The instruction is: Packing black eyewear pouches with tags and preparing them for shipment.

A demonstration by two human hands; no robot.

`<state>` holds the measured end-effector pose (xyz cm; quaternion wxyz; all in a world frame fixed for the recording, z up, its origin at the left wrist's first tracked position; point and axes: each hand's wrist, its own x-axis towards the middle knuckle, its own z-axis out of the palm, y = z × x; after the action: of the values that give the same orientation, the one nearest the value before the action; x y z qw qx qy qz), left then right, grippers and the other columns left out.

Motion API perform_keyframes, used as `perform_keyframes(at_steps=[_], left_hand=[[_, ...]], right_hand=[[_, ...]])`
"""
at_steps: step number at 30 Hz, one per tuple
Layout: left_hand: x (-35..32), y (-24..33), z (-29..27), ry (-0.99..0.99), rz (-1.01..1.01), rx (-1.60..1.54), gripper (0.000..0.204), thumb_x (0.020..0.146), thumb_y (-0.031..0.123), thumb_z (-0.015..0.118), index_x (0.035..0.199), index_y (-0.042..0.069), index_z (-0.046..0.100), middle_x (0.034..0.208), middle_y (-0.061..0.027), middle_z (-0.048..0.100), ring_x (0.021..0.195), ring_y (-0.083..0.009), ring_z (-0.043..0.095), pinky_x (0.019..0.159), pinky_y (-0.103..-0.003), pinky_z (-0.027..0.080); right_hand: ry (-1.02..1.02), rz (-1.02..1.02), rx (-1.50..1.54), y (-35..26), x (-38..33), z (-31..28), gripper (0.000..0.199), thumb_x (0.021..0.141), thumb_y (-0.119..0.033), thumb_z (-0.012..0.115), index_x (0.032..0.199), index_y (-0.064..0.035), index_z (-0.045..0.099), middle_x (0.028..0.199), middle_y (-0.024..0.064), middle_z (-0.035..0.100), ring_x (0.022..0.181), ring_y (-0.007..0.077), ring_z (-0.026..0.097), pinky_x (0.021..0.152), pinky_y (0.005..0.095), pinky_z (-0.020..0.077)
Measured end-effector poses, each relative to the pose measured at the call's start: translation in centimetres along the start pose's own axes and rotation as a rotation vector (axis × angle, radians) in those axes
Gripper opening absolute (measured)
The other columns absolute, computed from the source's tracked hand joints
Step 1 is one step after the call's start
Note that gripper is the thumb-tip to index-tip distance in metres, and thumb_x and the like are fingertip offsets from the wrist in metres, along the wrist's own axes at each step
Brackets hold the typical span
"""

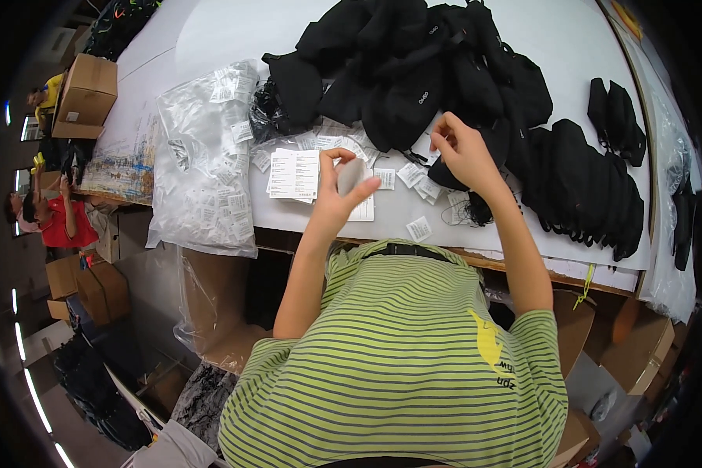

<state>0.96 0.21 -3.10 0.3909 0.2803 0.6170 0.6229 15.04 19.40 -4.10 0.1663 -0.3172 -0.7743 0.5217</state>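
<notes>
My left hand (335, 191) holds a small pale grey card (352, 176) between its thumb and curled fingers, above a stack of printed white cards (292, 173). My right hand (462, 154) is closed in a pinch beside the lower edge of a black fabric pouch (402, 109); whatever its fingertips grip is too small to make out. Loose white labels (419, 228) with thin strings lie on the white table in front of the hands. A small tangle of black cord (478, 209) rests below my right wrist.
Black pouches are heaped at the table's far side. More black pouches (585, 187) lie in an overlapping row at right. A clear plastic bag of white labels (207, 168) stands at left. Cardboard boxes (90, 90) and other people (62, 222) are beyond the table's left side.
</notes>
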Motion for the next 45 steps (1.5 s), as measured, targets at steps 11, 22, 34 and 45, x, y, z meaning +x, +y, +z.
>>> perform_keyframes(at_steps=[11, 22, 34, 45], left_hand=[[-0.5, 1.0, 4.0, -0.098, 0.023, -0.27, 0.027, 0.079, 0.005, 0.066, 0.098, 0.004, 0.047, 0.093, -0.0047, 0.051, 0.074, -0.0096, 0.051, 0.067, -0.02, 0.041], [-0.7, 2.0, 3.9, 0.099, 0.357, 0.403, 0.012, 0.076, -0.005, 0.066, 0.086, -0.001, 0.062, 0.082, -0.0044, 0.058, 0.076, -0.0113, 0.055, 0.069, -0.023, 0.043], [-0.4, 0.2, 2.3, -0.138, 0.295, 0.037, 0.027, 0.093, 0.025, 0.054, 0.088, 0.0, 0.062, 0.076, -0.0043, 0.056, 0.07, -0.0124, 0.052, 0.066, -0.024, 0.041], [-0.7, 0.1, 3.0, -0.473, -0.053, -0.221, 0.012, 0.092, 0.014, 0.057, 0.095, 0.003, 0.056, 0.086, 0.0018, 0.056, 0.083, -0.0051, 0.05, 0.077, -0.022, 0.042]], right_hand=[[0.115, -0.07, 0.246, -5.3, -6.1, 2.4, 0.01, 0.08, -0.011, 0.068, 0.082, -0.002, 0.064, 0.05, -0.0079, 0.03, 0.048, 0.0015, 0.024, 0.046, 0.0214, 0.0197], [0.196, -0.108, 0.104, -5.5, -6.0, 3.0, 0.013, 0.075, -0.014, 0.07, 0.082, -0.0039, 0.065, 0.047, -0.0013, 0.03, 0.044, 0.0066, 0.026, 0.043, 0.025, 0.0235], [0.06, -0.034, 0.378, -4.0, -6.7, 2.3, 0.008, 0.08, -0.002, 0.067, 0.085, -0.0016, 0.06, 0.055, -0.0089, 0.037, 0.05, -0.0004, 0.03, 0.046, 0.0195, 0.0194], [-0.12, -0.008, 0.466, -3.8, -7.8, 1.3, 0.012, 0.077, -0.003, 0.07, 0.083, -0.0039, 0.059, 0.06, -0.0089, 0.043, 0.053, -0.0009, 0.033, 0.049, 0.0176, 0.0222]])
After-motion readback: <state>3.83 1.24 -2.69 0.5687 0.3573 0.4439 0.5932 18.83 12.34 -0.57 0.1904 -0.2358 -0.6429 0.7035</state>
